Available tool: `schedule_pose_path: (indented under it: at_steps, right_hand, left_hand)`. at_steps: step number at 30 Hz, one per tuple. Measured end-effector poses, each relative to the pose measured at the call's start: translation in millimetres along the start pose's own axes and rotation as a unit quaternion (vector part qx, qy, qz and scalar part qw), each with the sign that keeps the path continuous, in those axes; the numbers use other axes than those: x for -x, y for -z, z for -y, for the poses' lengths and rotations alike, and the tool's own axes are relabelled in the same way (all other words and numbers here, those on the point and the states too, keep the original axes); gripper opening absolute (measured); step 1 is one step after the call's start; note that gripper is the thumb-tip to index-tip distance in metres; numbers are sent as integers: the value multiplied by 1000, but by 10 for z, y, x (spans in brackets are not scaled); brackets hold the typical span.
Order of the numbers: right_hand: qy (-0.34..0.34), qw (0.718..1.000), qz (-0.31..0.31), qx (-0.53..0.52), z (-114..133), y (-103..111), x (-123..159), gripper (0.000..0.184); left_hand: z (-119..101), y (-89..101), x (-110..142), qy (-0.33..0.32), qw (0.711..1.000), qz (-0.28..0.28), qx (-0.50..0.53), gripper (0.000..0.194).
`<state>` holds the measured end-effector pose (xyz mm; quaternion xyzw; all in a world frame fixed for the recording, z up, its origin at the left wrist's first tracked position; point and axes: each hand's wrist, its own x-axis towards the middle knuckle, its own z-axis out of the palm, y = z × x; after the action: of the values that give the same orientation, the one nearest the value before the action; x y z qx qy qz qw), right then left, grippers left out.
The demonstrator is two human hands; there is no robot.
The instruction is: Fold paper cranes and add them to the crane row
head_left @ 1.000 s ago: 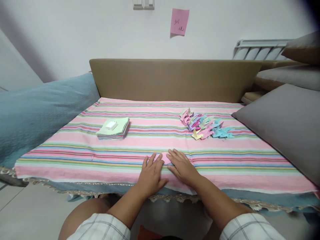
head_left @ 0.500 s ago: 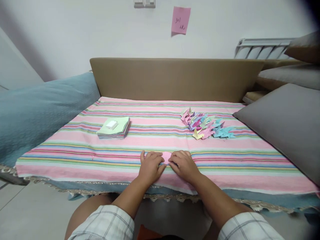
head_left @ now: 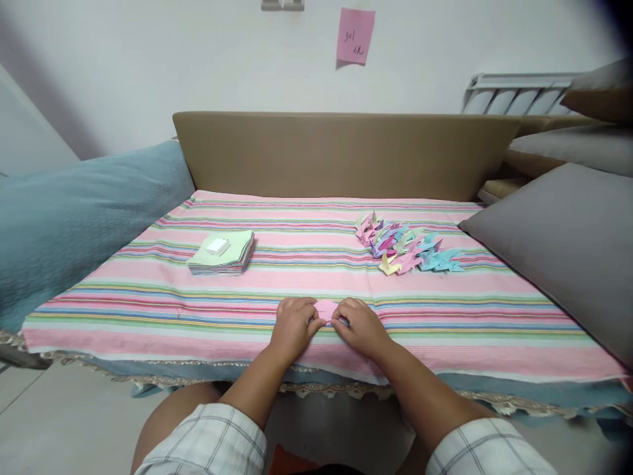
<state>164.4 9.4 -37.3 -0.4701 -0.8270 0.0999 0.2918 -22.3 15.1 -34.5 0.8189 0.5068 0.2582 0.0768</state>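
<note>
left hand [head_left: 293, 323]: at the near edge of the small pink paper piece [head_left: 326, 311], left side; fingers curled, thumb brought in to them, pinching the paper's edge.
right hand [head_left: 360, 326]: mirrors it on the right side; thumb and index meet at the paper's near edge, other fingers bent.
pink paper: between the two hands, low on the pink multicolour-striped cloth [head_left: 297, 284]; fingers cover its ends, so the exact fold is hard to read, probably flat.
paper stack: square sheets, pale green on top [head_left: 238, 241], beyond the left hand and off to its left; small white rectangular block [head_left: 217, 247] resting on it.
folded birds: group of multicolour paper birds [head_left: 408, 249], beyond the right hand, yellow one at the near edge.
cushion: large grey fabric cushion [head_left: 558, 244], right end of cloth.
backrest: brown, smooth panel [head_left: 341, 155] along the far edge.
wall: pink paper note [head_left: 355, 35] with handwriting, above backrest.
</note>
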Motion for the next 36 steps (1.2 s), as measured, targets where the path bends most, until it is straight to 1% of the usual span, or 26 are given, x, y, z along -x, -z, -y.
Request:
schedule_pose_path:
  at_steps: [10,19,25,32,36]
  right_hand:
    - [-30,999,-6,-42,15,-15,-3,9]
    - [-44,999,5,1,48,-66,-12,14]
    - [-53,998,22,-5,45,-56,-51,17]
    - [-55,998,5,15,31,-86,-57,19]
    - [-75,997,-7,34,61,-110,-74,19]
  left_hand:
    - [-26,2,-3,11,1000,-10,-10,14]
    - [-48,-9,1,21,999,-17,-17,16]
    - [-73,7,-1,25,999,-18,-29,18]
    - [-77,-1,3,29,999,-29,-35,17]
    - [-76,-12,4,30,998,-32,-39,18]
